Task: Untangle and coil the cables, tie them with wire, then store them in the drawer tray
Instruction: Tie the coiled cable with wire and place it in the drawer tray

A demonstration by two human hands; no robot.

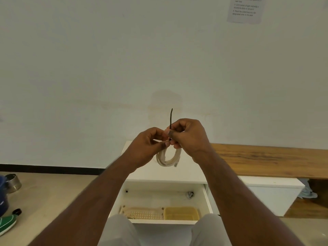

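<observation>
A coiled white cable (168,158) hangs in the air above a white cabinet top (188,173). My left hand (150,144) pinches the top of the coil where a dark wire tie (171,119) wraps it. My right hand (188,135) pinches the wire, whose free end sticks straight up above my fingers. Below, the drawer (159,197) stands open. In it sit a pale slotted tray (142,213) with cable inside and a yellow tray (181,213) beside it.
A wooden bench top (269,158) runs to the right of the cabinet. On the floor at left are a metal bowl (12,181), a blue object and a green shoe (7,224). My knees (120,231) frame the drawer front.
</observation>
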